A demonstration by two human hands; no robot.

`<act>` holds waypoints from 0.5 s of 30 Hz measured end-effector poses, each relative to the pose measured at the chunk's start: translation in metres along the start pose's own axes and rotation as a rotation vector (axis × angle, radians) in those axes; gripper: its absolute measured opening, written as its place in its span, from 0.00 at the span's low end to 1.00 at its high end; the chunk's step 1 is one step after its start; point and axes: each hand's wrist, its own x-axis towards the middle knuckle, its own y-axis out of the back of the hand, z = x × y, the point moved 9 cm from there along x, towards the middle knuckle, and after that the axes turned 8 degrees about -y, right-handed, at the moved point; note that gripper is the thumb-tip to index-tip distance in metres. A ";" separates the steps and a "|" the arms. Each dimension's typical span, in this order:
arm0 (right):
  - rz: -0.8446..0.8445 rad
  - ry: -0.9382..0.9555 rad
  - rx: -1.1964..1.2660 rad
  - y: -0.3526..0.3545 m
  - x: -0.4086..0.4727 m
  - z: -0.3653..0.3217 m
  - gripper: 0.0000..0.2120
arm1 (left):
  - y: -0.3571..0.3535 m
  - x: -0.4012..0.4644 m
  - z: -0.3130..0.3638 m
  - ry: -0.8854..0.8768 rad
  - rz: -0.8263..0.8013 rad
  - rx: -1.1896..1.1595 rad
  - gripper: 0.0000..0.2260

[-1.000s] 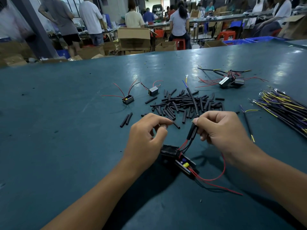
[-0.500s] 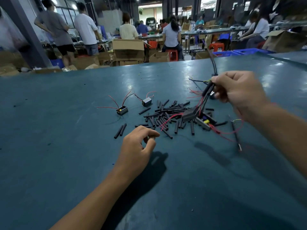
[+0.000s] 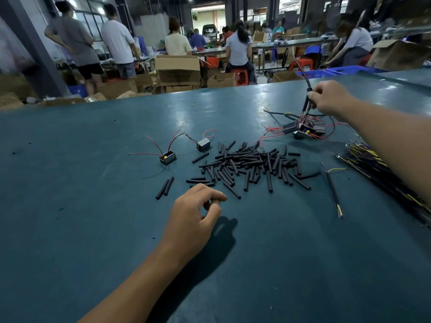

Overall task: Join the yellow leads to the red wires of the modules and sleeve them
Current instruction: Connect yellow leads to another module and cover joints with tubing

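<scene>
Up at the far right, the right hand (image 3: 331, 99) is pinching a sleeved black lead (image 3: 307, 99) between thumb and curled fingers, the thin round cable rising past the knuckles. Just below those fingers a cluster of small boxy black modules (image 3: 303, 131) is lying on the smooth blue-green table (image 3: 93, 206), their fine red wires (image 3: 270, 132) curling out flat to the left.

The left hand (image 3: 196, 213) is hovering low over the table with fingers loosely curled toward the thumb; I cannot tell whether anything small is sitting between them. Just beyond its fingertips a scattered heap of short matte black sleeves (image 3: 251, 164) is spreading, too many to count, with two more tubes (image 3: 165, 187) lying side by side to the left. Farther past those, two separate modules (image 3: 167, 157) (image 3: 203, 145) are sitting well apart from the fingers.

A bundle of yellow-and-black leads (image 3: 373, 164) is lying under the right forearm, and one single lead (image 3: 332, 187) is lying apart beside the heap.
</scene>
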 end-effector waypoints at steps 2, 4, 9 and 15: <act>0.048 0.037 -0.179 -0.004 0.006 0.005 0.13 | -0.001 0.000 0.000 -0.006 -0.005 -0.001 0.08; 0.068 0.049 -0.304 -0.008 0.010 0.008 0.12 | -0.003 0.001 0.001 -0.011 -0.015 0.002 0.08; 0.132 -0.027 -0.413 -0.021 0.020 0.016 0.08 | -0.008 0.000 0.000 -0.016 -0.034 0.009 0.08; 0.037 -0.029 -0.315 -0.047 0.013 0.019 0.14 | -0.009 0.000 -0.002 -0.015 -0.042 0.009 0.07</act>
